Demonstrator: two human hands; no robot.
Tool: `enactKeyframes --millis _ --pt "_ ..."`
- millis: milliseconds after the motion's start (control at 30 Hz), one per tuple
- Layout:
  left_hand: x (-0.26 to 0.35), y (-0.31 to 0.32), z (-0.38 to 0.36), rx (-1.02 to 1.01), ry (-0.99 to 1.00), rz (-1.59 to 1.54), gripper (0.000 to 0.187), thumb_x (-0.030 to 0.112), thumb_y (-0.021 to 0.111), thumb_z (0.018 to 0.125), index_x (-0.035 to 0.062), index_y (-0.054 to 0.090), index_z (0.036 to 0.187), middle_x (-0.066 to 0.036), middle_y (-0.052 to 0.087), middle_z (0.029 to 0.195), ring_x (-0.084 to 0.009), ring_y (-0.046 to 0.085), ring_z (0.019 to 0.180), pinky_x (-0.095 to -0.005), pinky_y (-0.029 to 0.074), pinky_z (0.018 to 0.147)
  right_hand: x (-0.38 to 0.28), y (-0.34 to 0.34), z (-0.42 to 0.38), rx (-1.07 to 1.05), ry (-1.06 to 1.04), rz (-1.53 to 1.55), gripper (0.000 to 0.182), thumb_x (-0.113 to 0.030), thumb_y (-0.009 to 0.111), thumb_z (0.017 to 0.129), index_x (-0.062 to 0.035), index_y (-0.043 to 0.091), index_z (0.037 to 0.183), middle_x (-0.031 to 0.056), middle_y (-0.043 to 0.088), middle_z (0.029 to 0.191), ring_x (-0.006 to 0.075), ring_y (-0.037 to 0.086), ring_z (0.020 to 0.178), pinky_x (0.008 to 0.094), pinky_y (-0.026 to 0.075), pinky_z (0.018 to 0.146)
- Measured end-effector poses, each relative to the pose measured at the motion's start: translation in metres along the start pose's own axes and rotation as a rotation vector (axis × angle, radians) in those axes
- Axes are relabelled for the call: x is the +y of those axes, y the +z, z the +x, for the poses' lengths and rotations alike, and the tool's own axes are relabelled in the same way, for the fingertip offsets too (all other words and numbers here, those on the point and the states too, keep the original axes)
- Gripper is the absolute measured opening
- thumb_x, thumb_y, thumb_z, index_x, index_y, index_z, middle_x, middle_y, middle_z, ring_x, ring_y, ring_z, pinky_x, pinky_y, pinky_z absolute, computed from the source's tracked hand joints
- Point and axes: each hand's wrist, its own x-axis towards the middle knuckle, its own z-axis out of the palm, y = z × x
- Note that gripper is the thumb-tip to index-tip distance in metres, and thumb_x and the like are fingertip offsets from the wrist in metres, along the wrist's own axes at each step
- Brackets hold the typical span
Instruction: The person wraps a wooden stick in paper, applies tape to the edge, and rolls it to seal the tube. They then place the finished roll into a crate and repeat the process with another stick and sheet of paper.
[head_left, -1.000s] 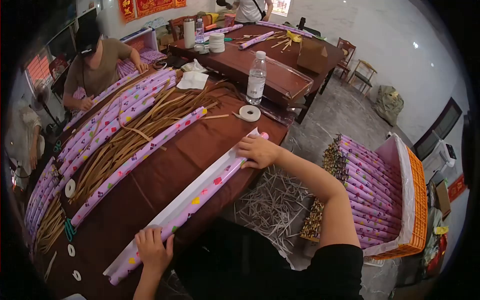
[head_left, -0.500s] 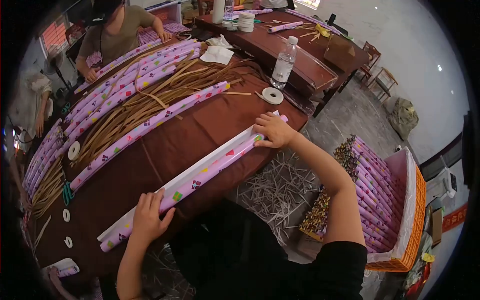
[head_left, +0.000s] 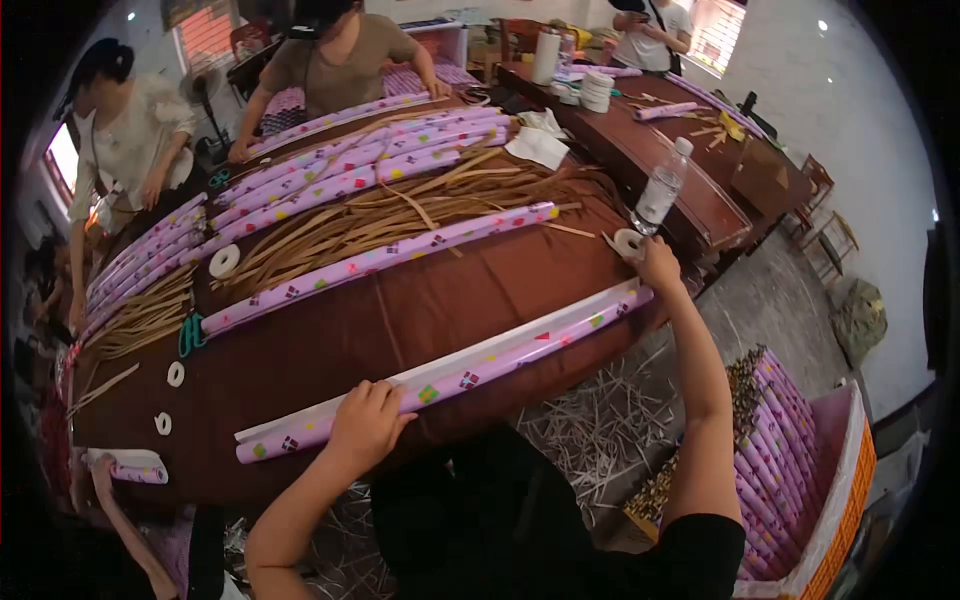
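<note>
A lilac patterned sheet of wrapping paper [head_left: 500,360] lies rolled into a long tube in front of me, its white edge strip showing along the far side. My left hand [head_left: 368,422] presses over the tube's left part, fingers curved round it with the thumb on the near side. Beyond the tube's right end, my right hand [head_left: 657,265] has its fingers closed at the edge of a white tape roll [head_left: 627,241]; the fingertips are partly hidden. A clear water bottle [head_left: 661,188] stands just behind the tape roll.
Another lilac tube [head_left: 380,262] lies across the table [head_left: 340,350], before brown strips [head_left: 430,205] and more tubes. Green scissors [head_left: 190,335] and small tape rolls sit left. An orange crate [head_left: 850,510] of tubes stands right. Co-workers are around the table; a hand [head_left: 103,480] holds paper at lower left.
My right hand has left the tube's right end and reached up to the tape roll. My left hand stays on the tube. The camera view has shifted, showing more of the co-workers.
</note>
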Motion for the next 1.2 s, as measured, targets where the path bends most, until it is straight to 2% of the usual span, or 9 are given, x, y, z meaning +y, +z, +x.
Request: enactKeyframes --millis 133,267,500,633,833,933,1033,1167,1200 --pt "0.005 0.008 -0.007 0.01 -0.098 -0.019 0.045 0.02 0.076 0.079 -0.0015 0.061 0.116 -0.014 0.057 0.099 -0.0311 0.054 0.086 -0.0404 0.047 0.075 -0.012 -0.013 -0.001 -0.039 -0.085 0.039 0.039 -0.03 0.072 0.081 -0.0131 0.068 0.117 0.017 0.061 0.119 0.0379 0.063 0.102 0.0459 0.053 0.084" --pt "0.005 0.009 -0.009 0.069 -0.105 0.024 0.04 0.024 0.073 0.08 0.0002 0.061 0.108 -0.011 0.056 0.095 -0.0283 0.055 0.085 -0.038 0.047 0.075 -0.006 -0.009 0.009 -0.062 -0.059 0.058 0.036 -0.028 0.071 0.08 -0.0028 0.07 0.106 0.0174 0.065 0.113 0.0404 0.064 0.097 0.0474 0.051 0.085" --pt "0.005 0.012 -0.013 0.079 -0.096 0.01 0.044 0.024 0.074 0.08 0.0001 0.062 0.115 -0.011 0.057 0.099 -0.0285 0.054 0.087 -0.0386 0.048 0.077 -0.097 -0.056 -0.01 0.069 -0.377 0.41 0.022 -0.017 0.07 0.082 -0.0009 0.067 0.096 0.0184 0.061 0.107 0.0322 0.062 0.099 0.0382 0.049 0.085" --pt "0.008 0.024 -0.01 0.104 -0.09 0.037 0.044 0.027 0.072 0.08 0.001 0.062 0.114 -0.01 0.056 0.102 -0.0281 0.055 0.091 -0.0383 0.049 0.081 -0.233 -0.097 -0.076 -0.747 -0.628 1.222 0.026 -0.017 0.061 0.095 -0.0035 0.059 0.116 0.0016 0.055 0.112 0.012 0.05 0.108 0.0289 0.039 0.095" --pt "0.015 0.033 -0.009 0.125 -0.142 0.053 0.048 0.033 0.071 0.082 0.0046 0.062 0.12 -0.009 0.058 0.108 -0.0275 0.057 0.1 -0.0377 0.051 0.087 -0.37 -0.061 -0.107 -1.829 -0.367 1.547 0.041 -0.033 0.046 0.102 -0.0021 0.054 0.126 0.0069 0.062 0.121 0.0172 0.059 0.109 0.0337 0.045 0.098" --pt "0.016 0.034 -0.011 0.058 -0.185 0.011 0.042 0.032 0.069 0.083 0.0037 0.062 0.114 -0.01 0.058 0.107 -0.0265 0.057 0.101 -0.038 0.052 0.085 -0.404 -0.044 -0.107 -2.019 -0.357 1.486 0.045 -0.036 0.044 0.102 -0.0002 0.056 0.127 0.0087 0.066 0.117 0.019 0.063 0.104 0.0334 0.049 0.095" --pt "0.015 0.031 -0.01 0.142 -0.128 0.069 0.04 0.031 0.07 0.082 0.0035 0.062 0.111 -0.01 0.057 0.105 -0.0256 0.057 0.101 -0.0356 0.051 0.086 -0.412 -0.037 -0.116 -1.931 -0.324 1.367 0.045 -0.037 0.045 0.102 -0.0006 0.057 0.126 0.0087 0.065 0.118 0.0194 0.062 0.104 0.034 0.048 0.095" --pt "0.017 0.035 -0.011 0.166 -0.133 0.138 0.053 0.036 0.069 0.081 0.003 0.061 0.122 -0.008 0.057 0.105 -0.0228 0.056 0.1 -0.0347 0.049 0.088 -0.406 -0.011 -0.109 -1.977 -0.277 1.452 0.045 -0.038 0.045 0.103 -0.0016 0.058 0.124 0.0082 0.065 0.12 0.0203 0.062 0.106 0.0349 0.046 0.098" --pt "0.014 0.035 -0.011 0.175 -0.104 0.174 0.063 0.042 0.069 0.08 0.0035 0.058 0.129 -0.008 0.057 0.106 -0.0226 0.055 0.099 -0.035 0.048 0.09 -0.407 -0.003 -0.106 -1.992 -0.328 1.439 0.053 -0.044 0.043 0.102 -0.0019 0.055 0.131 0.0118 0.063 0.128 0.0272 0.059 0.117 0.0414 0.042 0.104"
